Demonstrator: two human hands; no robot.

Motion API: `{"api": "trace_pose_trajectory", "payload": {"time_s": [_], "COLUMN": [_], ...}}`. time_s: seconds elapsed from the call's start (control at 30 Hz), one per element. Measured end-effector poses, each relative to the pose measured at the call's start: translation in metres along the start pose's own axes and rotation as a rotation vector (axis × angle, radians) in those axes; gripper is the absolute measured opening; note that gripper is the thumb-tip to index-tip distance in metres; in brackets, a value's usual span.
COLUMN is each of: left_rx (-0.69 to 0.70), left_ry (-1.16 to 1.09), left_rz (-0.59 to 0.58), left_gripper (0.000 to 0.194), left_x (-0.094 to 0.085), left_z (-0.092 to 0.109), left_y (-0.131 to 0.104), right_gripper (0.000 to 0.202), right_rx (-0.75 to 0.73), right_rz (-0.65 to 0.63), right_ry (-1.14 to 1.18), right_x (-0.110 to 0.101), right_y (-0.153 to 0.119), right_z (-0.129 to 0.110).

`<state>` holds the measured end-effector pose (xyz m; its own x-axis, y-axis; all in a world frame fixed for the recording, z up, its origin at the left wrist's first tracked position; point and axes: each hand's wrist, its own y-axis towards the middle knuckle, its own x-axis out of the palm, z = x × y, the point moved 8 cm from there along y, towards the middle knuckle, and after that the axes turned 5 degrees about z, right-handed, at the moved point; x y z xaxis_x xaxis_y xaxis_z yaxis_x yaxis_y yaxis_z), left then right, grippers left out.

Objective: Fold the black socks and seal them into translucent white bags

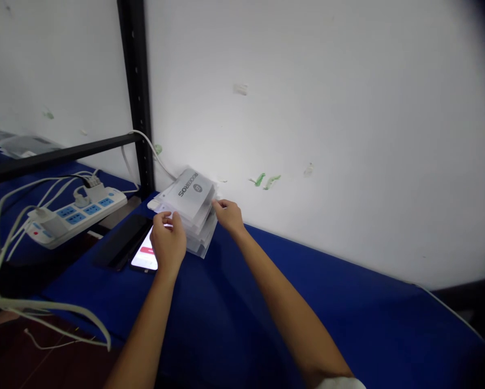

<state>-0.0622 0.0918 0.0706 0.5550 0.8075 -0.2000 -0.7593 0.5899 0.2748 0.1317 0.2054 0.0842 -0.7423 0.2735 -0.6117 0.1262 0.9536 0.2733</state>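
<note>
A stack of frosted plastic bags point(189, 197) lies on the blue table point(234, 313) against the wall, the top one printed "ROCKBROS". At its right edge is my right hand point(229, 215), fingers closed together at the bags; what they pinch, if anything, is too small to tell. My left hand point(168, 240) is at the near left side of the stack, over a lit phone point(144, 257), with its fingers curled and a gap between thumb and fingers. Nothing shows in that gap. A dark flat object point(123, 241) lies left of the phone.
A white power strip point(80, 215) with plugs and looping white cables point(7, 248) is at the left. A black metal upright point(139, 97) and crossbar point(59, 158) stand behind it. The white wall point(327, 135) rises behind the table.
</note>
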Motion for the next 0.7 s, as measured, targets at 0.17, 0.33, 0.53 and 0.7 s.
{"api": "trace_pose_trajectory", "payload": {"time_s": [0.17,0.33,0.53,0.7], "left_rx": [-0.006,0.009,-0.005,-0.038], "left_ry": [0.018,0.063,0.041,-0.016], "left_rz": [-0.045,-0.032,-0.05,-0.076], "left_gripper": [0.023,0.024,0.025,0.026], "left_x": [0.004,0.005,0.009,0.018], "left_z": [-0.003,-0.005,-0.01,-0.018], "left_y": [0.006,0.01,0.013,0.013], "right_gripper": [0.029,0.029,0.026,0.021], "right_rx": [0.059,0.123,0.226,0.314], "right_rz": [0.005,-0.014,-0.063,-0.09], "right_ry": [0.028,0.094,0.211,0.287], "right_x": [0.002,0.008,0.016,0.018], "right_y": [0.007,0.013,0.017,0.017], "right_z": [0.001,0.007,0.016,0.019]}}
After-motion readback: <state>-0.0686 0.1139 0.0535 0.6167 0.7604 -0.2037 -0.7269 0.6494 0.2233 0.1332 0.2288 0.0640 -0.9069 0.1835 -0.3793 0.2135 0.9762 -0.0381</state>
